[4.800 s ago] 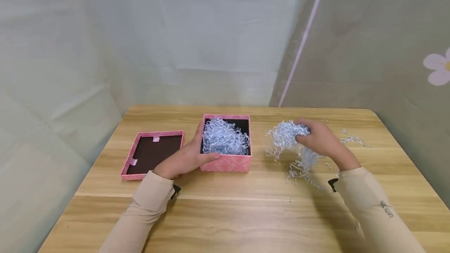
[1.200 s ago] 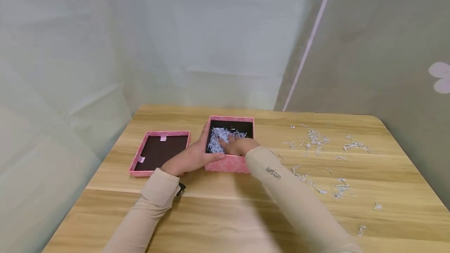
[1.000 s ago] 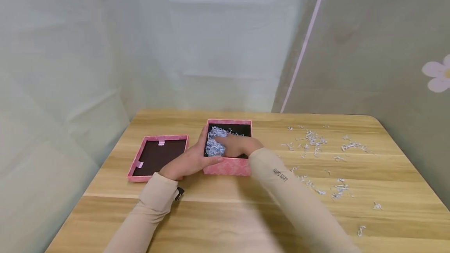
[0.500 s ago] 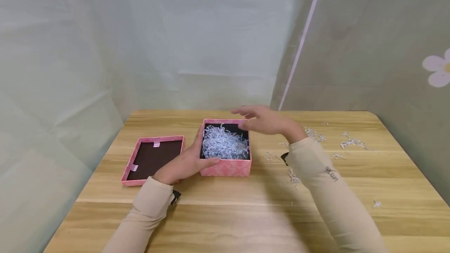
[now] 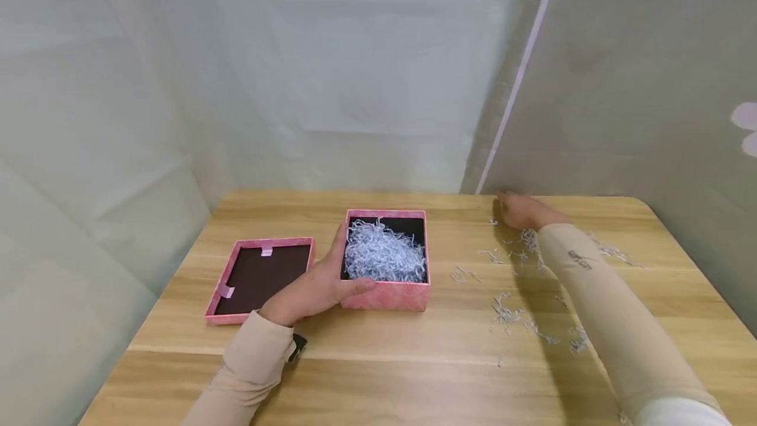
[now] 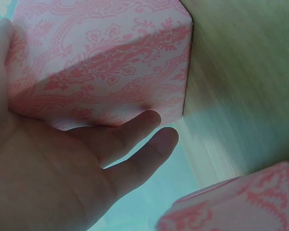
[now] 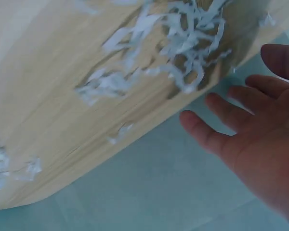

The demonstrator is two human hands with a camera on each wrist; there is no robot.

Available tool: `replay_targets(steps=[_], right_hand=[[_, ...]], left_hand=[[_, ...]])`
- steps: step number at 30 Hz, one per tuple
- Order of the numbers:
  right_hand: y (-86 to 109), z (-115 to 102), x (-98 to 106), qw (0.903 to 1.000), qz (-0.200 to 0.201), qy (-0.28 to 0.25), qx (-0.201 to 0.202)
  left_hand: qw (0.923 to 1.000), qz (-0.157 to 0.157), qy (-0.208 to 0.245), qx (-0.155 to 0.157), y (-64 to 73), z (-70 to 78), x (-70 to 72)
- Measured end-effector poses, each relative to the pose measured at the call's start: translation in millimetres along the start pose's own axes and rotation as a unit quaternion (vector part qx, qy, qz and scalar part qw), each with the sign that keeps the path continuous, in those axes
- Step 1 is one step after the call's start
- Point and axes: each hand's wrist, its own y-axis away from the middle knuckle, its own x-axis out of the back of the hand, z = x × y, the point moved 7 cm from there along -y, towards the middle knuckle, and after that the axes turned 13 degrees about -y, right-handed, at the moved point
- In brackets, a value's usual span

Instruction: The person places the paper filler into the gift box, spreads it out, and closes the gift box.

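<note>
My left hand point(image 5: 319, 284) steadies a pink patterned box point(image 5: 387, 296) that stands without its lid. The thumb rests along the front wall, and the fingers lie along the left side. In the left wrist view, two straight fingers point(image 6: 149, 149) show beside the box wall point(image 6: 106, 62). Pale blue-white shredded paper point(image 5: 384, 254) fills much of the box, with dark lining at the back. At the table's far edge my right hand point(image 5: 520, 211) holds nothing. In the right wrist view its fingers point(image 7: 231, 113) spread just beyond loose paper shreds point(image 7: 183, 48).
The pink box lid point(image 5: 260, 278) lies left of the box, dark inside upwards, with two light tabs. More paper shreds point(image 5: 505, 311) are scattered over the right side of the wooden table point(image 5: 378, 380). A pale curtain point(image 5: 367, 71) hangs behind.
My right hand brought a paper clump into the box and pressed it. Then it lifted out and moved right to the table's back edge. My left hand stays at the box.
</note>
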Motion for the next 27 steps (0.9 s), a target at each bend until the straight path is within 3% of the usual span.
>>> replay_targets(steps=[7,10,13,17,19,23,27], right_hand=[[15.9,-1.3,-15.9,0.9993,-0.021,-0.014,0.028],[36.3,-7.6,-19.7,0.9984,-0.033,-0.029,0.036],[63.1,-17.8,-29.4,0.9964,-0.072,-0.044,0.011],[96.9,-35.0,-48.0,0.9921,-0.122,-0.024,-0.015],[109.4,-42.7,-52.7,0.9909,-0.131,-0.026,-0.009],[120.1,-43.6,-37.1,0.9943,-0.089,-0.06,0.006],[110.7,1.4,-4.9,0.9957,-0.018,-0.09,-0.017]], left_hand=[[1.0,-0.007,-0.001,0.002,2.8,6.8,-9.2],[0.9999,-0.011,-0.003,-0.004,1.6,11.8,-9.5],[0.9999,-0.006,-0.01,-0.012,1.9,15.0,-4.2],[0.9997,-0.001,-0.023,-0.011,6.1,13.4,4.0],[0.9996,-0.001,-0.028,-0.009,9.1,11.6,6.5],[0.9994,0.002,-0.035,-0.004,13.8,8.1,8.6],[0.9993,0.004,-0.036,-0.003,13.9,6.5,9.0]])
